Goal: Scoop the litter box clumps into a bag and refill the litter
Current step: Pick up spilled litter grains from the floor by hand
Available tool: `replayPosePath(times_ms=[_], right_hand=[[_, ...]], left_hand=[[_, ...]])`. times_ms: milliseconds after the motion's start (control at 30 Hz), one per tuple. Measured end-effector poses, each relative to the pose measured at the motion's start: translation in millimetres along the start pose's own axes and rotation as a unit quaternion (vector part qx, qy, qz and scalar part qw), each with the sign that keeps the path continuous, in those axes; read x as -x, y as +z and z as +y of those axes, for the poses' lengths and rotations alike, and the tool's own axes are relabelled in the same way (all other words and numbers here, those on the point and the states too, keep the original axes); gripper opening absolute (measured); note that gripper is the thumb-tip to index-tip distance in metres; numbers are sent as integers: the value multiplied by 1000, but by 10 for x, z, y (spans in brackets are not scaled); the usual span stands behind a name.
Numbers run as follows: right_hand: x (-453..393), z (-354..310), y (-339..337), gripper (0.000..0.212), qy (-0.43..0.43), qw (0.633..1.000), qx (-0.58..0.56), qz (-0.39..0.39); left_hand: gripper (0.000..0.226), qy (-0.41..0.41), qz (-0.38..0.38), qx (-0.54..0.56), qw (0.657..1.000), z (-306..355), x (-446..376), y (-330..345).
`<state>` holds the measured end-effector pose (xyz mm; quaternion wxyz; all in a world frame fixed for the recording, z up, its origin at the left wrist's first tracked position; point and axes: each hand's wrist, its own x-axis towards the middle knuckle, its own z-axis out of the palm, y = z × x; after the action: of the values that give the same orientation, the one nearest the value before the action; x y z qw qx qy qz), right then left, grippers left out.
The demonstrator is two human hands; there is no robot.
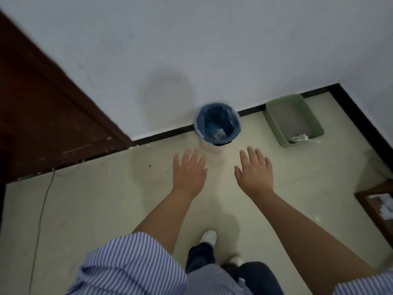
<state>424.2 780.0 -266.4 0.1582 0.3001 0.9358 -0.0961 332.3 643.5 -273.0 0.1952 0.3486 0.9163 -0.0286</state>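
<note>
Ahead at twelve o'clock, a bin (218,126) lined with a blue bag (207,116) stands against the wall. At two o'clock, the green litter box (294,119) holds grey litter and what looks like a white scoop (303,138). Left hand (189,170) and right hand (255,171) hover flat, fingers spread, holding nothing.

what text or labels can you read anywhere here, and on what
None can be read.
Bin with blue bag: no print shows.
Green litter box: no label shows.
Papers in the wooden box at right: too blurred to tell.
</note>
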Motion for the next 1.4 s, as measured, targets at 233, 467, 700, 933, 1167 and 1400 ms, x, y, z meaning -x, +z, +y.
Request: replayPosePath(times_ms=[233,467,700,933,1167,1400], right_hand=[[-1265,1389,-418,48,-7,999,-36,35],[-2656,2943,-822,54,-55,998,17,-23],[-4009,3931,-981,55,-51,995,40,-70],[-5151,4875,-791,55,-44,989,76,-117],[-5860,5668,92,55,-81,972,93,-202],[-5811,6096,1248,55,-146,945,86,-279]], left_hand=[[49,-15,11,-9,1000,1198,-1391,-408],[47,-72,11,-3,997,2537,-2762,-509],[48,-108,0,-8,994,3291,-3966,-421],[48,-145,-73,62,985,3882,-5080,-140],[48,-257,-120,106,953,4495,-5588,739],[49,-288,-201,150,924,4946,-5570,1947]])
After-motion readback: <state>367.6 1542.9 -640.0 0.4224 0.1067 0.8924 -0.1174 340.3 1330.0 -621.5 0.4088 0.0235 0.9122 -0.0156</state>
